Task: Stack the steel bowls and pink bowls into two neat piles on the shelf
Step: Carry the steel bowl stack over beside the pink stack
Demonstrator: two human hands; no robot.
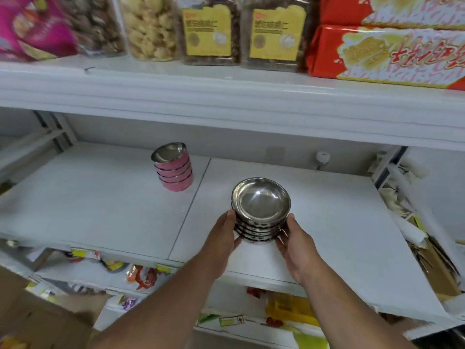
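A pile of several steel bowls [261, 202] stands on the white shelf [100, 205], right of its middle seam. My left hand [222, 238] presses the pile's left side and my right hand [297, 244] cups its right side, so both hands hold the stack between them. Farther back and to the left stands a pile of several pink bowls [175, 176] with steel insides, upright and untouched by either hand.
The upper shelf [226, 96] overhangs the work area and carries snack jars [148, 28] and red boxes [387, 51]. Cardboard and paper scraps [412, 222] crowd the right end. Packets [141, 273] lie on the shelf below.
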